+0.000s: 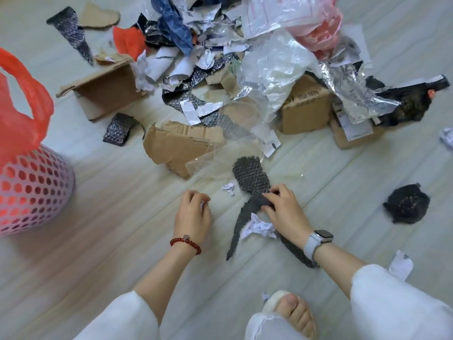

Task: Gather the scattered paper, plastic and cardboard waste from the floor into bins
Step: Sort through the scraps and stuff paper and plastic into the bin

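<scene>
A long strip of black bubble wrap (247, 175) lies on the pale floor in front of me. My right hand (285, 207), with a watch on the wrist, pinches its narrow middle. My left hand (193, 212), wearing a red bead bracelet, has its fingers curled round a small crumpled white paper scrap. Another crumpled white paper (258, 227) rests on the strip just under my right hand. At the left stands a pink perforated bin (34, 190) lined with an orange plastic bag (17, 114).
A big heap of torn paper, foil and clear plastic (269, 69) fills the far floor, with cardboard pieces (179, 146) and a box (306, 106). A black crumpled wad (407, 203) lies at right. My sandalled foot (294, 312) is below.
</scene>
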`<state>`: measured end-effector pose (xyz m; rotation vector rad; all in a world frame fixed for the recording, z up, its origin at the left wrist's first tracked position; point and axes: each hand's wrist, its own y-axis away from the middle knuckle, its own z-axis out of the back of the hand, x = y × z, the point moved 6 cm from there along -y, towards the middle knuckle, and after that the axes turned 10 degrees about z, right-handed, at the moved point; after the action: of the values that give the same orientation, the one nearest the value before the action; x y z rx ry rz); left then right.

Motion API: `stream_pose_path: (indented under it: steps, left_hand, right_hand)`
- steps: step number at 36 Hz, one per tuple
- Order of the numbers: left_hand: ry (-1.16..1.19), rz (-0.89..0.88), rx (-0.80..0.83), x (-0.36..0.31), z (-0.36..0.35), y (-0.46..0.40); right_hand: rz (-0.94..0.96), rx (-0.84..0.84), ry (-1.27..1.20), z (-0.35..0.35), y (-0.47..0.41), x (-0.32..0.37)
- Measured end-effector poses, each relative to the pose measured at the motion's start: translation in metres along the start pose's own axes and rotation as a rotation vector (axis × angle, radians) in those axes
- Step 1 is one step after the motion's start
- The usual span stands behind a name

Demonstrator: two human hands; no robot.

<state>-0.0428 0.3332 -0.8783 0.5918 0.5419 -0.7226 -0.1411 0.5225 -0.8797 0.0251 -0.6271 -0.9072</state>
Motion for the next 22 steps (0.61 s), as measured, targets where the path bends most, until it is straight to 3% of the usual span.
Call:
stream_pose_path:
  steps: [3, 6, 11, 18, 22]
  left_hand:
    - [0.077, -0.1, -0.018, -0.024, -0.001, 0.0]
    - [0.126, -0.241, 0.054, -0.047, -0.007, 0.002]
    - [-0.007, -0.423, 0.211, -0.057, -0.025, 0.003]
    - [-0.198, -0.313, 0.082, -0.04, -0.016, -0.004]
    - [0.02, -0.206, 0.039, -0.035, 0.001, -0.008]
  right_hand:
    - [-0.061, -0.095, -0.098, 0.006, -0.006, -0.001]
    - [-0.028, -0.088, -0.176, 0.007, -0.012, 0.01]
    - [0.057, -0.058, -0.348, 0.007, -0.016, 0.031]
    - [-0.043, -0.082, -0.604, 0.005, -0.014, 0.032]
    - [0.035, -0.215, -0.471, 0.021, -0.011, 0.029]
